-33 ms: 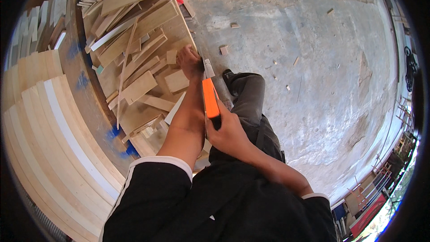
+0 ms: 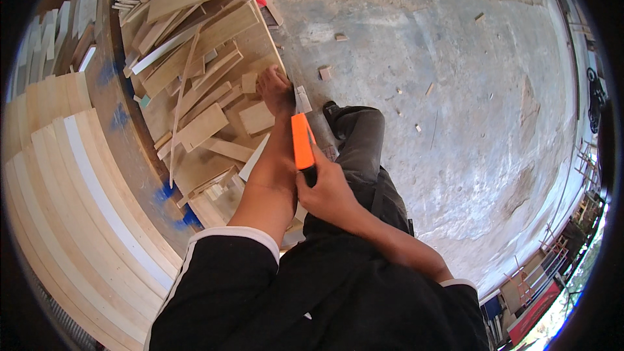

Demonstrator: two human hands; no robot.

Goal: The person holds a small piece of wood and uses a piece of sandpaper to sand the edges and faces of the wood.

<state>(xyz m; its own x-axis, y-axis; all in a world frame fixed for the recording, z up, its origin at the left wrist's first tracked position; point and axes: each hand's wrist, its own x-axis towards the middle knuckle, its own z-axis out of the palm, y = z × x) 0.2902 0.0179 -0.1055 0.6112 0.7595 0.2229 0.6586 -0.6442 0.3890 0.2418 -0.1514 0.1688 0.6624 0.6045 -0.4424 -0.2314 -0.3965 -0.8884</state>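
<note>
My right hand (image 2: 325,188) is wrapped round the black grip of a hand saw (image 2: 301,143) with an orange handle. Its blade is seen nearly edge-on and mostly hidden. Farther ahead, my left hand (image 2: 274,86) presses down at the right edge of the wood-covered work surface, its fingers bent over a piece of wood that they mostly hide. Just right of its wrist, a pale wood end (image 2: 302,99) juts past the edge. My left forearm runs alongside the saw, and my bent leg (image 2: 361,136) is close on the right.
Wood offcuts (image 2: 201,127) lie heaped around my left hand. Long pale boards (image 2: 84,201) are stacked at the far left, beside a blue-stained bench edge (image 2: 120,117). On the right spreads a concrete floor (image 2: 455,91) with a few scraps, among them a small block (image 2: 325,73).
The saw handle and my right hand have shifted slightly to the left, and the handle's tilt differs a little. My left hand stays where it was.
</note>
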